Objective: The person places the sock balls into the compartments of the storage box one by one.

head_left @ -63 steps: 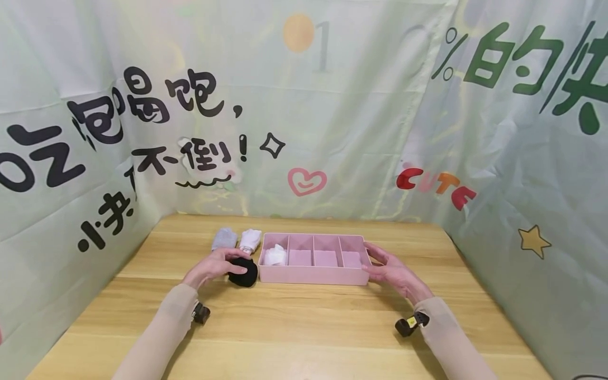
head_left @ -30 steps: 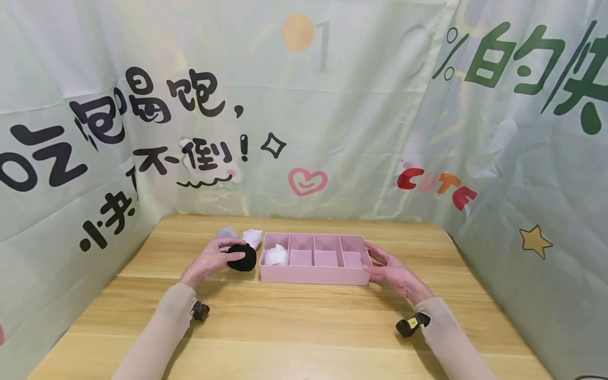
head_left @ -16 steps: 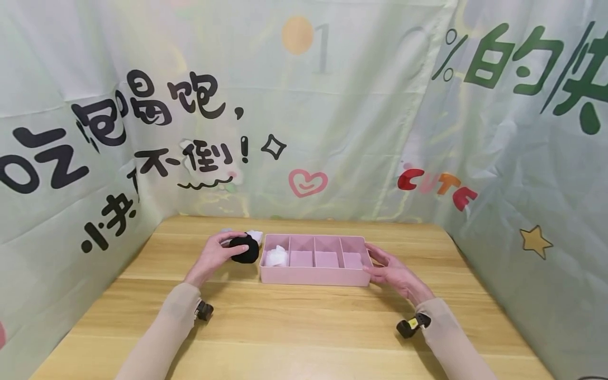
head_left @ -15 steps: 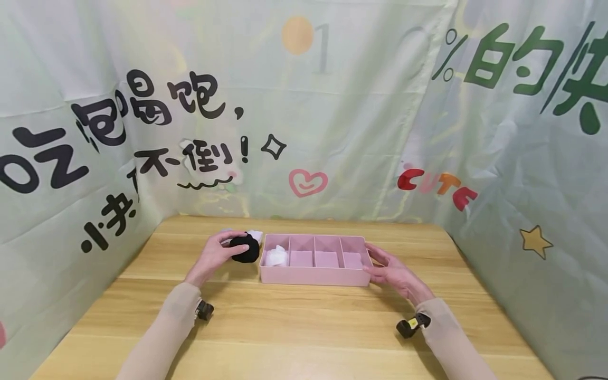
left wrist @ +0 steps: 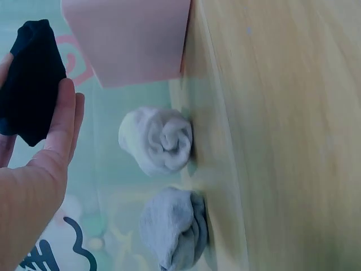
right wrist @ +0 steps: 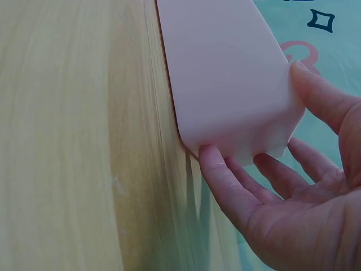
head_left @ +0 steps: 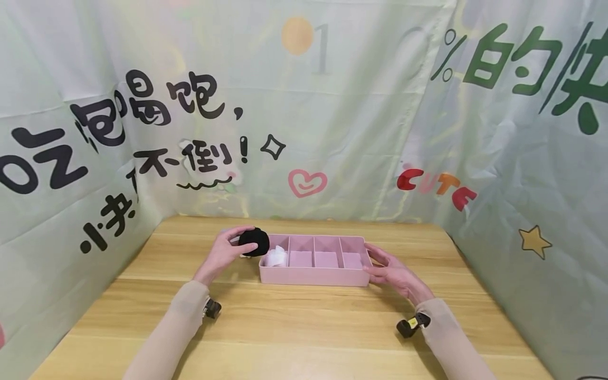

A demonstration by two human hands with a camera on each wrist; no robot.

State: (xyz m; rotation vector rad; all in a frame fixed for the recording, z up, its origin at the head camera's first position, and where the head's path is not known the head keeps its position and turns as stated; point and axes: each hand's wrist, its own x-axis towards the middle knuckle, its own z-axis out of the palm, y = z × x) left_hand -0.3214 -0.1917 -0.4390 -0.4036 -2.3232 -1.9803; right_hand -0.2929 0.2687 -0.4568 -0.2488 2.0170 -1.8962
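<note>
My left hand [head_left: 224,252] grips a black rolled-up sock [head_left: 255,243], raised above the table at the left end of a pink divided box [head_left: 313,276]. In the head view the sock overlaps the box's left rear corner. A white rolled sock [head_left: 276,257] lies in the leftmost compartment; the other compartments show bare floors. My right hand [head_left: 391,269] holds the box's right end, thumb and fingers spread around it. The left wrist view shows a whitish rolled sock [left wrist: 158,140] and a grey rolled sock [left wrist: 174,228] on the table, mostly hidden behind my left hand in the head view.
The box stands on a wooden table [head_left: 304,327]. Printed fabric [head_left: 351,132] hangs behind the table and along both sides. A small black camera is worn at each wrist.
My left hand has lifted the black sock off the table, moving it away from me and then right, to the box's left end. The right hand and box have stayed nearly still.
</note>
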